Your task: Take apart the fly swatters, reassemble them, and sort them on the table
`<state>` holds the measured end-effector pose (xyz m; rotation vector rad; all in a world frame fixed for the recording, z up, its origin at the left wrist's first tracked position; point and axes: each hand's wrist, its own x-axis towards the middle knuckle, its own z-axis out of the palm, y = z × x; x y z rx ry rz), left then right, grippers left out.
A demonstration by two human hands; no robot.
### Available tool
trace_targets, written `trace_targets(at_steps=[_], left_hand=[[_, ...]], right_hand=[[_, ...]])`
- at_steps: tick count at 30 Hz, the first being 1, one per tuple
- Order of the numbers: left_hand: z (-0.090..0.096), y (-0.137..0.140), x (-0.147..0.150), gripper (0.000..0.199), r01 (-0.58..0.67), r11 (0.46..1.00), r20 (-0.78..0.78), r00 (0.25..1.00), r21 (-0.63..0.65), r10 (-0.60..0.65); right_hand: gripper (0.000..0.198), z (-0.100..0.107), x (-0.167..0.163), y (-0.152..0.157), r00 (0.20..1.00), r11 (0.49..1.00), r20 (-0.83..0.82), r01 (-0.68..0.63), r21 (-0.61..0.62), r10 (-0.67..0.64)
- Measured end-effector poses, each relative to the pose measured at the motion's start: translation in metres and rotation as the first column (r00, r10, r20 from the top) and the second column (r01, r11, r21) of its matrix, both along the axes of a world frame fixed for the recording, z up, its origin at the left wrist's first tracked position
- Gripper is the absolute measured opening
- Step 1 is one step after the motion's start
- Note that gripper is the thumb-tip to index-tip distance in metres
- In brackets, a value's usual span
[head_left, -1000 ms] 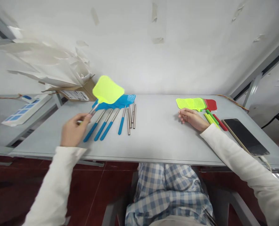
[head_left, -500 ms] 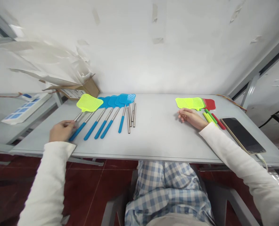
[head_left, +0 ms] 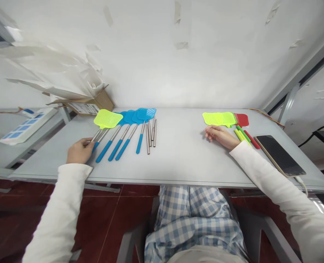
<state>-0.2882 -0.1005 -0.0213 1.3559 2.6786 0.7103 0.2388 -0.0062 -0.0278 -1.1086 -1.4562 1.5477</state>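
My left hand (head_left: 80,150) is closed around the lower shaft of a yellow-green fly swatter (head_left: 107,118), whose handle end is hidden by the fingers. Its mesh head overlaps the leftmost of several blue fly swatters (head_left: 129,117) lying side by side with blue grips. Just right of them lie several bare metal rods (head_left: 151,135). My right hand (head_left: 218,136) rests on the table with fingers loosely curled and apart, holding nothing. Beyond it are loose yellow-green swatter heads (head_left: 219,118) and a red swatter head (head_left: 242,119). Yellow, green and red grips (head_left: 242,136) lie by its wrist.
A smartphone (head_left: 280,155) with a white cable lies on the grey table (head_left: 175,160) at the right. An open cardboard box (head_left: 103,100) with plastic wrapping stands at the back left. A white power strip (head_left: 25,124) is at the far left. The wall bounds the back.
My left hand has moved right with the yellow-green swatter, closer to the blue ones, and now covers part of the leftmost blue grip. My right hand stays in place.
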Motion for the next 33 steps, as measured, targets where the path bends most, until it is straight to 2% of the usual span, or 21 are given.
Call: trace_targets(at_steps=[5, 9, 14, 19, 25, 29, 33], left_hand=[[0.010, 0.003, 0.030, 0.017, 0.049, 0.986, -0.074, 0.997, 0.156, -0.038], [0.021, 0.010, 0.049, 0.025, 0.089, 0.978, -0.080, 0.994, 0.188, -0.075], [0.028, 0.019, 0.056, 0.030, 0.106, 0.964, -0.156, 0.985, 0.244, -0.069], [0.018, 0.025, 0.073, 0.033, 0.178, 0.978, -0.093, 0.981, 0.113, -0.167], [-0.008, 0.040, 0.102, 0.035, 0.277, 0.958, -0.095, 0.958, 0.076, -0.270], [-0.017, 0.045, 0.118, 0.037, 0.245, 0.966, -0.194, 0.955, 0.079, -0.226], [-0.008, 0.032, 0.136, 0.041, 0.228, 0.969, -0.287, 0.938, 0.095, -0.193]], right_hand=[[0.030, -0.004, 0.001, 0.002, 1.000, 1.000, -0.003, -0.010, -0.001, 0.010], [0.030, -0.006, 0.001, 0.003, 1.000, 1.000, 0.005, -0.010, 0.000, 0.010], [0.028, -0.005, 0.000, 0.002, 0.999, 1.000, 0.024, -0.022, 0.016, 0.022], [0.028, -0.004, 0.000, 0.000, 0.999, 0.999, 0.040, -0.036, 0.033, 0.035], [0.029, -0.005, 0.000, 0.001, 0.997, 0.996, 0.063, -0.058, 0.065, 0.054], [0.029, -0.005, 0.000, 0.001, 0.994, 0.993, 0.090, -0.077, 0.092, 0.069], [0.030, -0.003, -0.001, -0.001, 0.992, 0.993, 0.111, -0.074, 0.087, 0.065]])
